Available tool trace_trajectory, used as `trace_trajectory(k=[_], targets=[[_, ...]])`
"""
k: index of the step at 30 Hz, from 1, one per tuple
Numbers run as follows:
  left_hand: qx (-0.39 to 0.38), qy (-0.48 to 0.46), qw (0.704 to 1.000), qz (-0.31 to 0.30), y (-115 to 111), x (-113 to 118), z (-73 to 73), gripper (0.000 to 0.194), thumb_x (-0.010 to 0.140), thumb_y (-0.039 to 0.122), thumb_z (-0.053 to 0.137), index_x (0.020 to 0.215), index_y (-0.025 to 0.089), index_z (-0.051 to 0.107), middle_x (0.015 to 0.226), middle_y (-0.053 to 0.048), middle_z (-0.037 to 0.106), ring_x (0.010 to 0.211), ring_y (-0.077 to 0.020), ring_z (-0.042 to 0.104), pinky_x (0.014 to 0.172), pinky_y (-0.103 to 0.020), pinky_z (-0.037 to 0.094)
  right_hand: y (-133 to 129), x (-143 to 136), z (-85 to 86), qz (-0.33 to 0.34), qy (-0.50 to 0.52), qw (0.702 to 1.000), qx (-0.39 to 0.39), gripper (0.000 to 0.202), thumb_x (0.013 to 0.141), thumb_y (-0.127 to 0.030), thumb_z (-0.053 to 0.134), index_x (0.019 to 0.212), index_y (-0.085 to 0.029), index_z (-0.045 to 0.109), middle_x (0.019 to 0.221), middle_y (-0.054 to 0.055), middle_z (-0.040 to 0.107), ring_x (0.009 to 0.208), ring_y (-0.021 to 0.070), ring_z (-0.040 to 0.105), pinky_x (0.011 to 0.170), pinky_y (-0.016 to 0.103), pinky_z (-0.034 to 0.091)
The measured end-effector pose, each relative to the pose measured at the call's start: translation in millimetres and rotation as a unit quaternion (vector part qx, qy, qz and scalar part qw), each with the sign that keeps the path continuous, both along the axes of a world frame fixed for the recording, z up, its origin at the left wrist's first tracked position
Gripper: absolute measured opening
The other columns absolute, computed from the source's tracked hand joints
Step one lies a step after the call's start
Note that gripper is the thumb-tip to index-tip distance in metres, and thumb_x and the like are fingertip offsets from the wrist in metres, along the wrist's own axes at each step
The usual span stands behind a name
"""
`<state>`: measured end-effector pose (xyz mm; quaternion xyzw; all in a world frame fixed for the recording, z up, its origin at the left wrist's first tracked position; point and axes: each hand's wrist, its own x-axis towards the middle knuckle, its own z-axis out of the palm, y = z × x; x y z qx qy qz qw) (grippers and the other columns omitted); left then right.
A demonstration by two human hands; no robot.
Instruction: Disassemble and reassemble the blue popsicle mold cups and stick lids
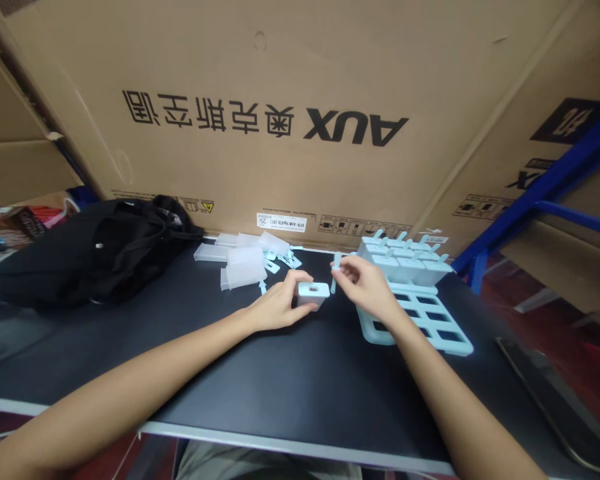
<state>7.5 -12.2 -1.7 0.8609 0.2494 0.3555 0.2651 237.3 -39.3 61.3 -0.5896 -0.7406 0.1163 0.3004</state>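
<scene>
My left hand (pixel 283 303) is closed around a popsicle mold (pixel 314 293), a translucent cup with a light blue lid that has a slot in its top. Just to its right, my right hand (pixel 364 283) pinches a light blue popsicle stick (pixel 335 273), upright and apart from the lid. Beyond my left hand lie several translucent mold cups (pixel 245 265) and loose blue lids and sticks (pixel 290 259). Behind my right wrist is a light blue mold rack (pixel 443 327) with rectangular openings. At its far end stand several molds with sticks (pixel 405 257).
A black bag (pixel 90 253) lies on the dark table (pixel 260 393) at left. Large cardboard boxes (pixel 260 167) rise along the back edge. A blue metal frame (pixel 545 193) stands at right, and a flat dark phone-like object (pixel 555 407) lies near the right edge.
</scene>
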Motion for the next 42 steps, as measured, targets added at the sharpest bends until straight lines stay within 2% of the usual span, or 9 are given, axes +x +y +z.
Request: trace_trajectory(k=[3, 6, 15, 24, 27, 30, 33, 38, 42], targets=[[-0.032, -0.006, 0.999, -0.004, 0.5, 0.4, 0.3, 0.051, 0.09, 0.041, 0.067, 0.125, 0.024, 0.034, 0.101, -0.003, 0.059, 0.067, -0.0138, 0.06, 0.06, -0.028, 0.047, -8.9, -5.2, 11.8, 0.064, 0.224, 0.971, 0.047, 0.021, 0.094, -0.041, 0.056, 0.097, -0.021, 0.055, 0.093, 0.004, 0.065, 0.074, 0.0142, 0.064, 0.071, 0.029, 0.054], [-0.069, -0.022, 0.997, -0.015, 1.4, 1.0, -0.4, 0.054, 0.089, 0.039, 0.069, 0.125, 0.023, 0.032, 0.092, -0.001, 0.061, 0.068, -0.0161, 0.063, 0.059, -0.028, 0.048, -16.0, -15.4, 13.3, 0.111, 0.292, 0.949, 0.038, 0.019, 0.091, -0.04, 0.063, 0.095, -0.022, 0.058, 0.093, 0.003, 0.065, 0.075, 0.0142, 0.065, 0.074, 0.03, 0.055], [-0.111, -0.059, 0.991, -0.051, 2.1, 2.5, 1.3, 0.053, 0.089, 0.033, 0.069, 0.123, 0.023, 0.03, 0.093, -0.002, 0.065, 0.082, -0.02, 0.07, 0.069, -0.032, 0.053, -19.3, -24.2, 10.5, 0.113, 0.154, 0.976, 0.104, 0.012, 0.096, -0.032, 0.055, 0.096, -0.021, 0.06, 0.082, 0.0, 0.059, 0.07, 0.0121, 0.054, 0.067, 0.026, 0.045], [-0.066, -0.014, 0.998, 0.0, 1.4, 0.8, -0.9, 0.06, 0.088, 0.041, 0.07, 0.13, 0.02, 0.032, 0.082, 0.002, 0.06, 0.065, -0.0166, 0.063, 0.059, -0.03, 0.049, -21.6, -20.6, 16.8, 0.132, 0.068, 0.986, 0.079, 0.019, 0.099, -0.034, 0.048, 0.085, -0.021, 0.051, 0.077, 0.0, 0.051, 0.071, 0.0139, 0.049, 0.067, 0.027, 0.041], [-0.056, -0.018, 0.998, -0.001, 0.5, 1.3, -0.3, 0.059, 0.089, 0.038, 0.069, 0.131, 0.021, 0.032, 0.092, -0.002, 0.063, 0.072, -0.0181, 0.067, 0.064, -0.032, 0.053, -22.9, -23.7, 13.9, 0.14, 0.022, 0.987, 0.074, 0.016, 0.1, -0.033, 0.045, 0.095, -0.021, 0.053, 0.086, 0.003, 0.054, 0.076, 0.0153, 0.052, 0.072, 0.029, 0.044], [-0.028, -0.041, 0.999, 0.001, 0.8, 7.3, 4.6, 0.054, 0.09, 0.032, 0.066, 0.131, 0.022, 0.031, 0.103, -0.006, 0.064, 0.083, -0.0204, 0.07, 0.074, -0.035, 0.056, -26.9, -32.2, 11.7, 0.105, -0.025, 0.992, 0.065, 0.03, 0.099, -0.038, 0.047, 0.123, -0.02, 0.05, 0.113, 0.01, 0.056, 0.097, 0.0203, 0.057, 0.086, 0.034, 0.047], [0.003, -0.073, 0.997, 0.002, 3.3, 21.3, 15.7, 0.054, 0.091, 0.03, 0.064, 0.131, 0.022, 0.029, 0.107, -0.007, 0.066, 0.088, -0.0211, 0.072, 0.079, -0.036, 0.057, -29.0, -41.7, 12.0, 0.048, -0.049, 0.996, 0.06, 0.04, 0.096, -0.043, 0.049, 0.127, -0.018, 0.047, 0.124, 0.015, 0.053, 0.112, 0.026, 0.056, 0.094, 0.039, 0.046], [-0.016, -0.109, 0.994, -0.007, 3.9, 54.2, 42.6, 0.063, 0.089, 0.033, 0.068, 0.135, 0.022, 0.026, 0.111, -0.009, 0.069, 0.09, -0.0219, 0.073, 0.082, -0.036, 0.057, -28.7, -28.6, 23.8, -0.046, -0.051, 0.994, 0.082, 0.031, 0.088, -0.04, 0.056, 0.11, -0.019, 0.051, 0.111, 0.013, 0.059, 0.097, 0.0251, 0.058, 0.083, 0.036, 0.047], [-0.003, -0.067, 0.997, -0.044, -6.1, 74.2, 58.1, 0.06, 0.092, 0.043, 0.065, 0.137, 0.024, 0.029, 0.128, -0.011, 0.065, 0.114, -0.0251, 0.067, 0.094, -0.041, 0.055, -39.3, 28.3, 35.6, -0.157, -0.075, 0.979, 0.109, 0.041, 0.086, -0.045, 0.053, 0.116, -0.018, 0.054, 0.108, 0.012, 0.064, 0.078, 0.0217, 0.059, 0.08, 0.037, 0.048]])
